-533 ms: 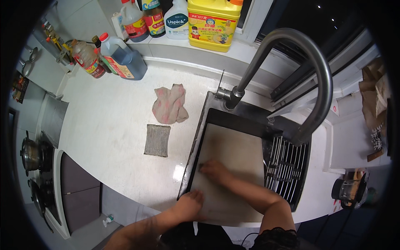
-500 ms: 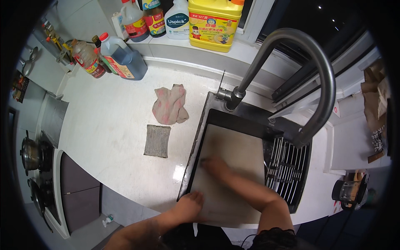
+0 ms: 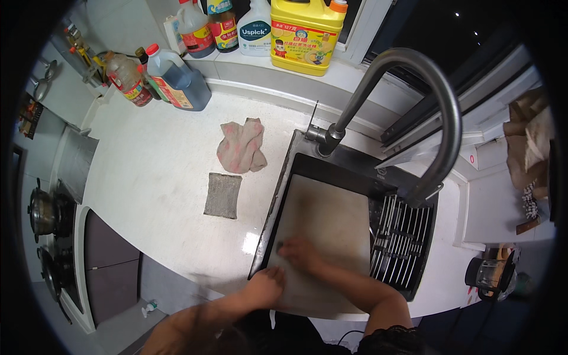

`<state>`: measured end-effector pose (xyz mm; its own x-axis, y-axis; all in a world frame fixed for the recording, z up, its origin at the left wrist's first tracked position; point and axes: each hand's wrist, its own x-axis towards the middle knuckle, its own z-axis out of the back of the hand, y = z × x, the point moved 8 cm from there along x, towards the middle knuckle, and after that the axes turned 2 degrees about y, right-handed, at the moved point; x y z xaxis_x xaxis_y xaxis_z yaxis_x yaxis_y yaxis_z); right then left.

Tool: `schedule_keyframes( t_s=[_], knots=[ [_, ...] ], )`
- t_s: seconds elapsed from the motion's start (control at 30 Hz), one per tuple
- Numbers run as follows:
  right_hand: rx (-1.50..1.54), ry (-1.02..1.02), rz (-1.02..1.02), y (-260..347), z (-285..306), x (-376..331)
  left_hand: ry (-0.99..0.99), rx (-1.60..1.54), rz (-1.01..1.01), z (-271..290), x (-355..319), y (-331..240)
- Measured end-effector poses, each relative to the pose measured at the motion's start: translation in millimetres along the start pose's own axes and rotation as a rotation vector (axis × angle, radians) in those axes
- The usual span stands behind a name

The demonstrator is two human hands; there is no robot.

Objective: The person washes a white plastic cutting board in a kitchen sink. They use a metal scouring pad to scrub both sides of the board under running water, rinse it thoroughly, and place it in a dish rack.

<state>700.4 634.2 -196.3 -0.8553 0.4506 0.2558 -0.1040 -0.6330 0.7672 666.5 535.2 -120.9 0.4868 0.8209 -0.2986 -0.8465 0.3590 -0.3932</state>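
Note:
A large pale cutting board (image 3: 324, 222) lies over the black sink (image 3: 331, 168), tilted into it. My left hand (image 3: 265, 288) is closed at the board's near left edge, its fingers resting over that edge. Bent over the board's left side, my right hand (image 3: 300, 254) presses down with its fingers drawn together. A small dark bit shows at its fingertips, too blurred to name. On the counter left of the sink lie a grey scrubbing pad (image 3: 222, 196) and a crumpled pinkish-beige cloth (image 3: 241, 145).
A dark gooseneck faucet (image 3: 452, 112) arches over the sink's right side, above a metal drying rack (image 3: 399, 236). Along the back stand a yellow detergent jug (image 3: 306, 38), a spray bottle (image 3: 254, 32) and several sauce bottles. A pot (image 3: 42, 210) sits on the stove at left.
My right hand has slid a little nearer along the board's left side. My left hand stays at the board's edge. The whole view has shifted slightly.

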Motion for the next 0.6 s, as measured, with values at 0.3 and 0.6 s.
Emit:
schedule_keyframes(
  t_s=[0.3, 0.6],
  knots=[
    [-0.259, -0.295, -0.469, -155.7, 10.5, 53.4, 0.103, 0.0, 0.011, -1.1, 6.4, -8.5],
    [0.01, 0.182, -0.142, 12.0, -20.1, -2.1, 0.027, -0.018, 0.052, -3.7, 1.0, -6.4]
  ],
)
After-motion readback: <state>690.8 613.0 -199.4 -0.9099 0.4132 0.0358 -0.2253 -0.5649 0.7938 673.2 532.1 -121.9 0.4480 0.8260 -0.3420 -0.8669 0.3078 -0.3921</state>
